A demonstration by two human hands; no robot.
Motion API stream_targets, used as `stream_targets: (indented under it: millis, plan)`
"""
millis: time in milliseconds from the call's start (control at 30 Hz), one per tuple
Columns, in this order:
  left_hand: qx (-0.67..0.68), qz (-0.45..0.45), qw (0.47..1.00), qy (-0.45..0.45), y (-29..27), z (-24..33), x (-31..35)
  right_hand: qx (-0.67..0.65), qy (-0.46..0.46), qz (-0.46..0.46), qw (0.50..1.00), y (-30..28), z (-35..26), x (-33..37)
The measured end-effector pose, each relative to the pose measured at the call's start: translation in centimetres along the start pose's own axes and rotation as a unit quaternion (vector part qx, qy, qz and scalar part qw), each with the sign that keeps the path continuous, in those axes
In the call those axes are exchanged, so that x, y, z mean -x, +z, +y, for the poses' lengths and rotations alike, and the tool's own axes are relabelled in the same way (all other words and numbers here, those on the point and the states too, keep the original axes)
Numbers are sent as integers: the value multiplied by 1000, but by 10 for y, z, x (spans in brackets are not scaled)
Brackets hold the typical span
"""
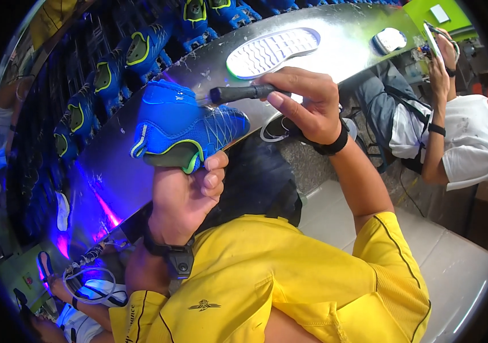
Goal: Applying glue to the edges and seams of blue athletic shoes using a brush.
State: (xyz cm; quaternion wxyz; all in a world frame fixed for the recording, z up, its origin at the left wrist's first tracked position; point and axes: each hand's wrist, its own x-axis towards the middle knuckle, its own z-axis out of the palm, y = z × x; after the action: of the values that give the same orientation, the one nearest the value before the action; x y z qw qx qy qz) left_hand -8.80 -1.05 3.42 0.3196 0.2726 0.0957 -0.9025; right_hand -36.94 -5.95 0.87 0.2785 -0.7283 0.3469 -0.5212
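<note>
My left hand (184, 197) grips a blue shoe upper (172, 120) with lime-green trim, at its collar opening. The upper is tilted, its bottom side facing up and away, its laced front pointing right. An olive-grey form shows inside the opening. Between the fingers and thumb of my right hand (311, 103) is a black-handled brush (241, 93). Its bristle end is at the upper's bottom edge; whether it touches is hard to see. Beyond my right hand, a white shoe sole (275, 51) with a wavy pattern lies on the metal bench.
A line of similar blue uppers (104, 74) runs along the far left side of the shiny metal bench (210, 68). Another sole (390, 40) lies at the far right. One co-worker (444, 126) stands at right, holding a sole; another (84, 308) works at lower left.
</note>
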Motion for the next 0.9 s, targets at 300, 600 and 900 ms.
stream_targets:
  millis: [300,600,900]
  plan:
    - [-107,-144,983,40,2,16,-36,-6,214,84,973,-23,-17,6]
    - [-325,-65,931,151,100,88,-124,-42,298,194,934,-65,-37,12]
    - [-860,51,410,299,221,170,-309,-49,332,298,894,-69,-26,35]
